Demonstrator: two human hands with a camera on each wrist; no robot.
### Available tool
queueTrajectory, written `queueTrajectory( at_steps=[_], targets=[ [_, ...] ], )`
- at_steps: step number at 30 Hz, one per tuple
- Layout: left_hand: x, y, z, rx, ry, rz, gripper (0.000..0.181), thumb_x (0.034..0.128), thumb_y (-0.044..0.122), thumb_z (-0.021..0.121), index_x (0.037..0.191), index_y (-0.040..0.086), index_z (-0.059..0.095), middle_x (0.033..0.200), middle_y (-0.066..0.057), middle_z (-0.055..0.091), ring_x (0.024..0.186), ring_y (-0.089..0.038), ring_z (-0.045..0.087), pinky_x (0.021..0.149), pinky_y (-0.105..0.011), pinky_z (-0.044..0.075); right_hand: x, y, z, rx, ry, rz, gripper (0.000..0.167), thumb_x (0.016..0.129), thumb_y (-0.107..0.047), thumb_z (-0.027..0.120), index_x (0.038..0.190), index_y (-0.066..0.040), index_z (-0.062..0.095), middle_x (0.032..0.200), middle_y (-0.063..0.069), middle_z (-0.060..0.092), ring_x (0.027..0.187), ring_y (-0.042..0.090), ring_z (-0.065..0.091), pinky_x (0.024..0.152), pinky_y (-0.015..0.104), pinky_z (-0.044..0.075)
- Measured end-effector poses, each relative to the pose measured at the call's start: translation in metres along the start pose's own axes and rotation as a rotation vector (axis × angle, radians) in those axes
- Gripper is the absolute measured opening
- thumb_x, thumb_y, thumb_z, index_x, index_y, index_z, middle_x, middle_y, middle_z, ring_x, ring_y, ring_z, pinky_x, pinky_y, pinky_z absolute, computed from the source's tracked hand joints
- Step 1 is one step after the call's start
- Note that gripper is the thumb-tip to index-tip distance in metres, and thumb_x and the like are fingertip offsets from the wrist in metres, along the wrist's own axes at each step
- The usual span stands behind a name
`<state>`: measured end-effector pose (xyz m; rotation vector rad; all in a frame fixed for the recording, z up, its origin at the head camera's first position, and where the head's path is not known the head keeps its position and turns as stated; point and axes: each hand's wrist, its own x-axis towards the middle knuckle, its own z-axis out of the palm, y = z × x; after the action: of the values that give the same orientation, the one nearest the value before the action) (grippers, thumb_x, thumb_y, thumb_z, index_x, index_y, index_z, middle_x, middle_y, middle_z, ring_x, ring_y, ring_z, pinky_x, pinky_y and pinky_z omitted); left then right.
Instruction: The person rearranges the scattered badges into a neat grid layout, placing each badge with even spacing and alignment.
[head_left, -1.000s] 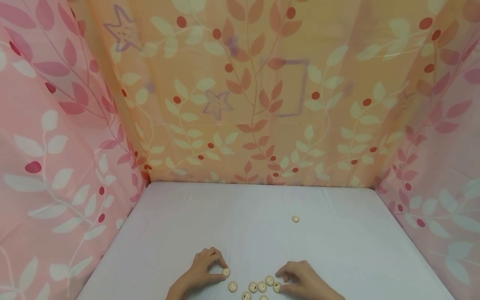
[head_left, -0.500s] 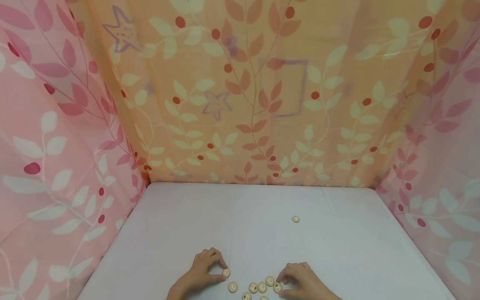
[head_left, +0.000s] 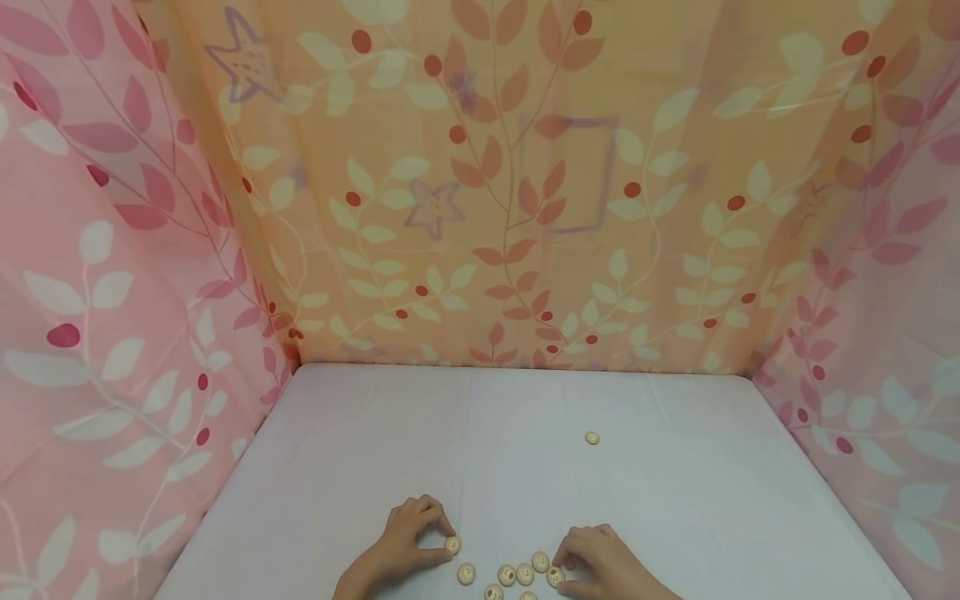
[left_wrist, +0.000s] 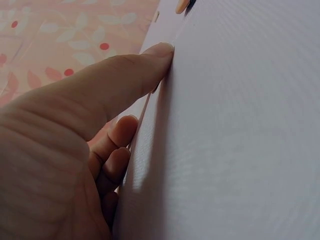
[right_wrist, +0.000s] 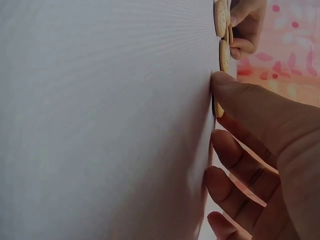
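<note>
Small round pale wooden discs with dark printed marks lie on the white table. In the head view my left hand (head_left: 405,537) pinches one wooden disc (head_left: 452,545) between thumb and index finger, flat at the table. My right hand (head_left: 603,562) holds another disc (head_left: 555,577) by its edges, thumb on the near side and index finger on the far side. In the right wrist view, the thumb (right_wrist: 235,90) partly covers that disc (right_wrist: 218,109). The left wrist view shows the thumb (left_wrist: 125,75) on the tabletop, and the pinched disc is mostly hidden.
Between the hands lie several more discs, including a loose disc (head_left: 466,574) and a disc (head_left: 540,562) beside the right fingertips. One disc (head_left: 592,437) sits alone farther back. Leaf-patterned curtains (head_left: 495,208) enclose the white table (head_left: 360,433) at the back and sides.
My right thumb and index finger have shifted slightly and now sit on opposite sides of the disc. The left hand and the other discs look unchanged.
</note>
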<state>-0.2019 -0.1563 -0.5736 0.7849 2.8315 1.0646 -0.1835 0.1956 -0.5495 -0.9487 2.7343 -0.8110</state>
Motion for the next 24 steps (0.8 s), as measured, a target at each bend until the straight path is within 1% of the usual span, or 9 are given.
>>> queueTrajectory(
  at_steps=[5,8,12,15,19,24],
  targets=[
    [0.0,0.0,0.0,0.001,0.002,0.001,0.02,0.0755,0.043,0.071,0.087,0.033,0.059,0.102,0.019,0.048,0.093,-0.004,0.039,0.082,-0.041,0.028,0.001,-0.001,0.0,-0.035,-0.032,-0.012,0.016,0.079,-0.041,0.068,0.092,-0.034,0.061,0.082,-0.027,0.052,0.078,-0.006,0.043,0.074,0.027,0.039],
    [0.0,0.0,0.0,0.002,0.006,0.001,0.02,0.0752,0.043,0.071,0.087,0.033,0.059,0.101,0.018,0.048,0.093,-0.004,0.039,0.081,-0.04,0.028,0.002,-0.002,0.0,-0.069,-0.032,-0.055,0.014,0.081,-0.037,0.067,0.093,-0.032,0.061,0.086,-0.026,0.053,0.079,-0.005,0.044,0.072,0.026,0.04],
    [0.0,0.0,0.0,0.002,0.01,0.006,0.02,0.0753,0.042,0.071,0.087,0.033,0.059,0.101,0.018,0.048,0.093,-0.004,0.039,0.081,-0.039,0.028,0.002,-0.001,-0.001,-0.098,-0.034,-0.087,0.014,0.083,-0.038,0.065,0.095,-0.031,0.062,0.088,-0.025,0.054,0.079,-0.006,0.045,0.07,0.024,0.041],
    [0.0,0.0,0.0,-0.004,0.005,0.01,0.019,0.0761,0.042,0.071,0.088,0.032,0.059,0.101,0.017,0.048,0.094,-0.005,0.038,0.082,-0.04,0.027,0.002,0.001,-0.001,-0.086,-0.047,-0.083,0.015,0.084,-0.041,0.063,0.096,-0.032,0.063,0.088,-0.025,0.055,0.078,-0.006,0.044,0.068,0.023,0.04],
    [0.0,0.0,0.0,-0.005,-0.001,0.01,0.019,0.0768,0.043,0.07,0.089,0.033,0.059,0.102,0.017,0.048,0.094,-0.005,0.038,0.082,-0.04,0.027,0.001,0.006,-0.003,-0.062,-0.045,-0.104,0.015,0.085,-0.041,0.063,0.097,-0.031,0.063,0.089,-0.026,0.055,0.078,-0.007,0.046,0.067,0.022,0.04],
    [0.0,-0.001,0.0,-0.004,-0.004,0.004,0.019,0.077,0.045,0.069,0.089,0.034,0.059,0.103,0.018,0.048,0.095,-0.005,0.038,0.083,-0.041,0.027,-0.001,0.015,-0.006,0.002,-0.032,-0.096,0.017,0.086,-0.041,0.061,0.1,-0.032,0.061,0.091,-0.026,0.057,0.082,-0.006,0.051,0.071,0.024,0.044]
  ],
)
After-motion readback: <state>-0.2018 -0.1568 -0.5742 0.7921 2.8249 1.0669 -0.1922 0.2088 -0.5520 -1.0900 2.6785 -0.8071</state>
